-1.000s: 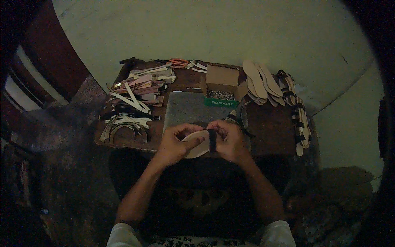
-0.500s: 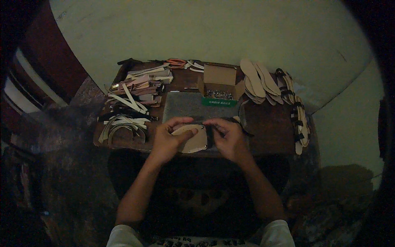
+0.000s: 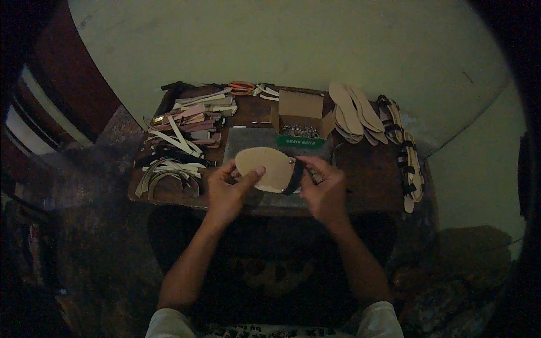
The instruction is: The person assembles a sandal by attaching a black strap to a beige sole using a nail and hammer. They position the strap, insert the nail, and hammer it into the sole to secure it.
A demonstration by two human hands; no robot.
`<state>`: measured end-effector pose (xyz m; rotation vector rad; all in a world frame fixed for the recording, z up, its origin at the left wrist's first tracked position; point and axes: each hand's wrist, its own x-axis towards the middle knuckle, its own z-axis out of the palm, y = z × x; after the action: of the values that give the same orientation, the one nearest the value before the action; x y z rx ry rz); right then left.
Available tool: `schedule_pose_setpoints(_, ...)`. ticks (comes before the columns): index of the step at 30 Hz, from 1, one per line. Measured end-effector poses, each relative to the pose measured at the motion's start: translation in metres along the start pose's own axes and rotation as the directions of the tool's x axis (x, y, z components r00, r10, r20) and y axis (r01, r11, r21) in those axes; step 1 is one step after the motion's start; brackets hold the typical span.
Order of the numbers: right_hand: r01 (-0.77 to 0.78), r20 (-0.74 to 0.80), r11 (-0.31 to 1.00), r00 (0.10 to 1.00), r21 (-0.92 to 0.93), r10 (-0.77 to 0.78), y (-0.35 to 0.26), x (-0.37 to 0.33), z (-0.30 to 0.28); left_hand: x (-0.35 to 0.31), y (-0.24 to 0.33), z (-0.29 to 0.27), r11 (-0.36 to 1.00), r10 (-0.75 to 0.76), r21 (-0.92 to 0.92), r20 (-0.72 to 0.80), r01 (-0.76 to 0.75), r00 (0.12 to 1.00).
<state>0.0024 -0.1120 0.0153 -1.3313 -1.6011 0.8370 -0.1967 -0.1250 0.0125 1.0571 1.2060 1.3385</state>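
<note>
A tan sandal sole is held up over the grey work pad, its rounded end facing left. A black strap crosses it near its right part, with a small shiny nail head at the strap's far end. My left hand pinches the sole, thumb on top and fingers beneath. At the strap side, my right hand has its fingers closed on the black strap. The part of the sole beyond the strap is hidden behind my right hand.
Behind the sole stands an open cardboard box of nails. Several bare soles and strapped sandals lie at the right. Piles of strips and curved bands fill the left. Orange-handled scissors lie at the back.
The sole has been raised and tilted so its flat face shows more fully. The strap and its nail head are now more visible, and my right hand has shifted slightly right.
</note>
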Motion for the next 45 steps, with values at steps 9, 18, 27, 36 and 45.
schedule_pose_setpoints(9,0.298,0.014,0.948,0.954,-0.108,-0.298,-0.021,-0.010,0.007,0.012,-0.008,-0.006,0.980,-0.010,-0.196,-0.197,-0.029,0.980)
schedule_pose_setpoints(18,0.139,-0.238,0.896,0.937,-0.422,-0.257,0.040,0.021,-0.042,0.029,-0.017,-0.028,0.966,-0.129,-0.250,-0.240,0.068,0.962)
schedule_pose_setpoints(27,-0.146,-0.081,0.822,0.989,-0.551,0.121,0.013,0.019,-0.057,0.017,-0.020,-0.016,0.971,-0.226,-0.072,0.017,0.227,0.974)
schedule_pose_setpoints(36,0.048,0.217,0.979,0.972,0.197,-0.091,-0.009,-0.003,-0.027,-0.001,-0.006,-0.002,0.974,-0.215,0.114,0.194,0.196,0.957)
schedule_pose_setpoints(45,-0.053,0.259,0.955,0.966,0.291,-0.025,-0.003,-0.002,-0.019,0.000,-0.019,-0.019,0.955,-0.239,-0.090,0.324,0.281,0.915)
